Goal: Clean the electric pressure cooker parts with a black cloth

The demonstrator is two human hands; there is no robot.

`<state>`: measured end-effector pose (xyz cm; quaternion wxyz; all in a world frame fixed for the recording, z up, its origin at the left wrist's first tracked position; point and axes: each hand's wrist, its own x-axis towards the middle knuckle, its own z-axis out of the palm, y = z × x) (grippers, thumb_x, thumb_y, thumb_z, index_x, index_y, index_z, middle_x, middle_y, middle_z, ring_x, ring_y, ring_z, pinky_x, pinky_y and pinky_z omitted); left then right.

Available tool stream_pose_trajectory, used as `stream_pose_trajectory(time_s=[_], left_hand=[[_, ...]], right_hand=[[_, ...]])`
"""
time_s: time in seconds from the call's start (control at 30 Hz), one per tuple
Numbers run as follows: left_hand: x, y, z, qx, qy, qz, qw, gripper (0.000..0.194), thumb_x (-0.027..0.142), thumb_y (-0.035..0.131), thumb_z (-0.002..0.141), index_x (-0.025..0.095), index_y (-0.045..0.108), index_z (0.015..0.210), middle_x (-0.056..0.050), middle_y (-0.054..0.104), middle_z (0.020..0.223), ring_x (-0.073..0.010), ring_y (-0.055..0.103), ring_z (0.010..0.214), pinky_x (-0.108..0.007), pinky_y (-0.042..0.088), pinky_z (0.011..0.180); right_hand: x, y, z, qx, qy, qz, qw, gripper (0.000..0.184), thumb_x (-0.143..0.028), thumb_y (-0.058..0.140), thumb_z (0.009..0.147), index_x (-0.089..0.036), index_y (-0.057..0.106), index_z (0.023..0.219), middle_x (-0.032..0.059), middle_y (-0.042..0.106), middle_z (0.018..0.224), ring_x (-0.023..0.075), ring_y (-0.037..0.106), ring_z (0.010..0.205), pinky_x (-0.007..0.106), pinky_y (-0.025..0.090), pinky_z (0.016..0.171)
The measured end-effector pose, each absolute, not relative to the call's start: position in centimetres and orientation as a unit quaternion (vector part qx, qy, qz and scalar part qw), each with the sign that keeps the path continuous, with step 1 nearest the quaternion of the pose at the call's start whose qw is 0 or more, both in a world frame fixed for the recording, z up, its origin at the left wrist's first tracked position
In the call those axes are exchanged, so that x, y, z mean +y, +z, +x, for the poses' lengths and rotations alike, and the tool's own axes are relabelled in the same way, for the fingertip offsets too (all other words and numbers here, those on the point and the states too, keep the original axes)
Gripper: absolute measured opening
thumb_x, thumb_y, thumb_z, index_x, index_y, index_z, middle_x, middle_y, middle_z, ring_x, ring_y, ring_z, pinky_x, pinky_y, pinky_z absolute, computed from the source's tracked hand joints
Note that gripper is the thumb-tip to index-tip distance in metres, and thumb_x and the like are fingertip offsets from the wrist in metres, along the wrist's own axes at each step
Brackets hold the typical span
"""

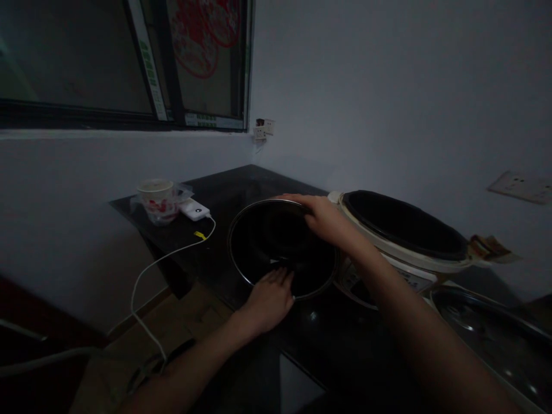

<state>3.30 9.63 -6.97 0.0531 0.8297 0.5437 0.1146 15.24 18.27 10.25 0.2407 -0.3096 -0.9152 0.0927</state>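
Note:
A dark, round rice cooker pot (263, 230) with a thin shiny rim stands tilted on the black table, its mouth facing me. My right hand (319, 215) is closed on the far right rim, fingers over the outside and thumb inside. Over the near rim reaches my left hand (269, 296), its fingers inside the pot and seemingly gripping the edge. Its fingertips fade into shadow, near a small pale glint. Just right of the pot sits the cream-coloured rice cooker (401, 265), uncovered, with a black interior.
A glass lid (495, 339) lies at the lower right. On the table's (233, 184) left part are a bagged paper tub (157, 201) and a white device (195, 210) with a cable (142, 273) hanging down. Wall sockets (264, 129) are in the corner, below the window's right end.

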Motion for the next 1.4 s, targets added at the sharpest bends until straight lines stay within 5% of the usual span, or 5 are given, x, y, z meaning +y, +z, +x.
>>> stream_pose_trajectory(time_s=[0.23, 0.6, 0.83, 1.23, 1.4], left_hand=[[12.4, -5.7, -3.4, 0.526, 0.017, 0.849, -0.038, 0.051, 0.023, 0.053, 0.083, -0.002, 0.056, 0.127, -0.028, 0.049, 0.137, -0.0348, 0.045, 0.131, -0.046, 0.032, 0.111], [17.4, -1.5, -6.5, 0.529, 0.023, 0.841, -0.110, 0.071, 0.001, 0.037, 0.072, 0.010, 0.043, 0.142, -0.011, 0.048, 0.144, -0.0245, 0.017, 0.145, -0.047, 0.010, 0.120], [15.7, -4.1, -5.8, 0.483, -0.028, 0.875, 0.017, 0.049, 0.019, 0.056, 0.072, 0.012, 0.063, 0.120, -0.019, 0.062, 0.127, -0.0329, 0.050, 0.127, -0.048, 0.033, 0.108], [11.4, -2.6, 3.1, 0.431, 0.155, 0.876, 0.152, 0.052, 0.021, 0.031, 0.095, 0.014, 0.026, 0.146, -0.007, 0.045, 0.147, -0.0126, 0.047, 0.130, -0.024, 0.041, 0.104], [13.3, -4.0, 0.8, 0.479, 0.047, 0.874, 0.074, 0.035, 0.024, 0.045, 0.089, 0.012, 0.061, 0.117, -0.013, 0.071, 0.110, -0.0232, 0.069, 0.098, -0.034, 0.054, 0.085]], right_hand=[[18.3, 10.5, 14.4, -0.918, 0.081, -0.320, 0.218, 0.067, 0.003, 0.041, 0.070, -0.028, 0.060, 0.127, 0.0001, 0.062, 0.129, 0.0199, 0.056, 0.123, 0.037, 0.042, 0.104], [19.5, 10.6, 13.9, -0.916, 0.063, -0.329, 0.222, 0.061, 0.003, 0.042, 0.072, -0.028, 0.065, 0.120, 0.0024, 0.065, 0.124, 0.0240, 0.059, 0.119, 0.040, 0.045, 0.101], [18.8, 10.9, 12.9, -0.925, 0.059, -0.310, 0.213, 0.064, 0.004, 0.041, 0.071, -0.026, 0.065, 0.121, 0.0030, 0.065, 0.125, 0.0246, 0.058, 0.120, 0.040, 0.044, 0.101], [19.6, 11.6, 11.4, -0.913, 0.021, -0.363, 0.185, 0.063, 0.004, 0.041, 0.070, -0.026, 0.066, 0.120, 0.0076, 0.070, 0.117, 0.0280, 0.063, 0.111, 0.043, 0.048, 0.096], [20.3, 11.1, 13.2, -0.903, 0.031, -0.382, 0.192, 0.068, 0.005, 0.042, 0.069, -0.028, 0.063, 0.124, 0.0040, 0.069, 0.119, 0.0244, 0.062, 0.114, 0.040, 0.047, 0.098]])
